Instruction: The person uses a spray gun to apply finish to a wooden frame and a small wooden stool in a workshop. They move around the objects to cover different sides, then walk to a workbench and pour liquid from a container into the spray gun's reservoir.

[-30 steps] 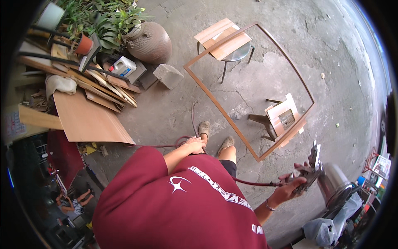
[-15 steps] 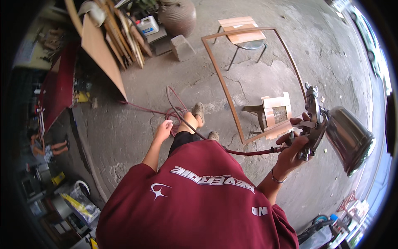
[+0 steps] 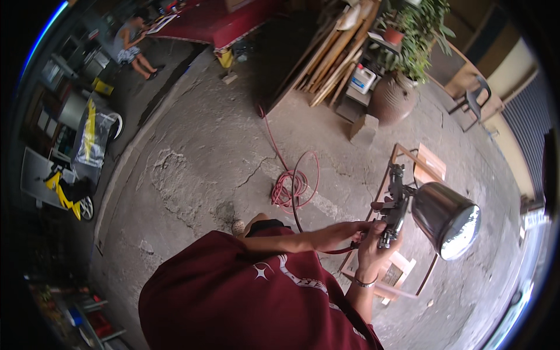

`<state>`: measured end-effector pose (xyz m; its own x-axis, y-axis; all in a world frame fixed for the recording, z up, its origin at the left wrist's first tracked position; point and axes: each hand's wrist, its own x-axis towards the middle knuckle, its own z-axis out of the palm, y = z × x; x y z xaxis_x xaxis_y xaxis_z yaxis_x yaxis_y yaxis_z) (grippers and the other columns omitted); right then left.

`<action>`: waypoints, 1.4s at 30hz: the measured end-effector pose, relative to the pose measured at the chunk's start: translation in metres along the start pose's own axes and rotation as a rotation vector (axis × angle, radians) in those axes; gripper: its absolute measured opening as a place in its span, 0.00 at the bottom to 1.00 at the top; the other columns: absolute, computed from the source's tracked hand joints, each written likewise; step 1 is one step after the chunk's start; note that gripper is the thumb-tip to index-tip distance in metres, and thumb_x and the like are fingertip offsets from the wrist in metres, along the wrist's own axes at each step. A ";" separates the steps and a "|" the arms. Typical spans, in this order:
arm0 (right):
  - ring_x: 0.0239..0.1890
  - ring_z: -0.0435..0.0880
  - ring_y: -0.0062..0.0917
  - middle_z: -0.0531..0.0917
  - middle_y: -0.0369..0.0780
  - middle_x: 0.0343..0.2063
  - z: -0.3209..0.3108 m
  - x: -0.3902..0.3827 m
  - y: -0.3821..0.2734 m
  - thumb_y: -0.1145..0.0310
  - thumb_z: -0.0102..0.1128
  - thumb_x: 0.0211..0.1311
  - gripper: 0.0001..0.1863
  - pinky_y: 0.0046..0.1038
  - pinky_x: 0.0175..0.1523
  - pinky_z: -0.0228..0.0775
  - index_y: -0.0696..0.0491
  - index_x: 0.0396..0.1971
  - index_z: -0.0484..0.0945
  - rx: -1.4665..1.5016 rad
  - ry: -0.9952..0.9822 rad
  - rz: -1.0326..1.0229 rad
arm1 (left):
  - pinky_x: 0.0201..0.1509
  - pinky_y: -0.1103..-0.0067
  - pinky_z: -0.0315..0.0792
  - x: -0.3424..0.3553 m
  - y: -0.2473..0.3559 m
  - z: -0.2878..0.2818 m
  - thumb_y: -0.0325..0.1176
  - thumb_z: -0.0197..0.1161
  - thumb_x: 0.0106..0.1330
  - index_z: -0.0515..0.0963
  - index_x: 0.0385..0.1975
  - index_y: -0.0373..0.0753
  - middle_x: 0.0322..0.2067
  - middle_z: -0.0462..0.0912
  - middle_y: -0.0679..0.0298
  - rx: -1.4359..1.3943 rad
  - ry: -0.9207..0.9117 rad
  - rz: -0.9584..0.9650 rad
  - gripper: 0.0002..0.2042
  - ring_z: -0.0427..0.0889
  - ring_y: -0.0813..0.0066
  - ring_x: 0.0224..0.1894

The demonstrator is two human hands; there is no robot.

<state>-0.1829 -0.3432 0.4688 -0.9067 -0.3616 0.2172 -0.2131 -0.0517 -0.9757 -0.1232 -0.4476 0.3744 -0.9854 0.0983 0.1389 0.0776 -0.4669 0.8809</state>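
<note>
My right hand (image 3: 378,248) grips a metal spray gun (image 3: 398,207) with a large silver cup (image 3: 446,216) on its side. My left hand (image 3: 350,231) reaches across my body to the rear of the gun, fingers closed there; the fingertips are partly hidden. A hose (image 3: 338,251) runs from the gun's handle, past my legs, to a red coil (image 3: 290,189) on the floor. Beyond and below the gun is a thin brown rectangular frame (image 3: 428,274), resting on supports topped with wood or cardboard pieces (image 3: 430,163). Gun and hands cover part of it.
Wooden boards (image 3: 335,52) lean at the back beside a white jug (image 3: 363,79), a big clay jar (image 3: 392,96) and a concrete block (image 3: 364,130). A dark chair (image 3: 471,102) stands far right. A yellow scooter (image 3: 65,192) is at left; a person (image 3: 133,46) sits far left.
My left hand has come up from beside my leg to the back of the spray gun. My view has turned left, and the gun appears farther left and lower.
</note>
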 end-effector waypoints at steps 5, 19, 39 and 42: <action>0.26 0.84 0.22 0.84 0.41 0.31 0.106 -0.009 -0.020 0.54 0.67 0.68 0.24 0.26 0.33 0.75 0.61 0.45 0.76 -0.017 -0.242 -0.085 | 0.54 0.78 0.73 -0.073 -0.003 -0.028 0.43 0.47 0.83 0.64 0.68 0.37 0.51 0.76 0.66 -0.321 0.317 0.234 0.22 0.76 0.81 0.52; 0.40 0.86 0.28 0.87 0.43 0.38 0.372 -0.071 -0.031 0.51 0.77 0.57 0.39 0.33 0.49 0.76 0.64 0.60 0.75 -0.061 -0.733 -0.132 | 0.20 0.86 0.58 -0.400 0.144 -0.182 0.63 0.59 0.71 0.69 0.31 0.43 0.22 0.71 0.72 0.158 1.287 0.454 0.26 0.65 0.88 0.20; 0.42 0.84 0.40 0.78 0.44 0.43 0.650 0.106 -0.034 0.54 0.81 0.42 0.42 0.35 0.47 0.79 0.59 0.57 0.74 -0.419 -1.027 -0.950 | 0.24 0.74 0.58 -0.426 0.258 -0.444 0.37 0.73 0.64 0.76 0.24 0.32 0.14 0.65 0.67 0.965 1.539 -0.031 0.16 0.60 0.80 0.20; 0.39 0.84 0.42 0.78 0.45 0.41 0.692 0.188 -0.019 0.56 0.80 0.39 0.40 0.36 0.45 0.79 0.59 0.52 0.74 -0.423 -0.997 -0.936 | 0.23 0.73 0.58 -0.362 0.292 -0.528 0.37 0.71 0.66 0.76 0.23 0.32 0.13 0.65 0.65 0.946 1.529 -0.020 0.16 0.60 0.79 0.19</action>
<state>-0.0975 -1.0541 0.5069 0.2177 -0.8500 0.4797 -0.8303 -0.4196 -0.3667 0.1760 -1.0834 0.3424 -0.1973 -0.9740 0.1112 -0.4240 0.1870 0.8861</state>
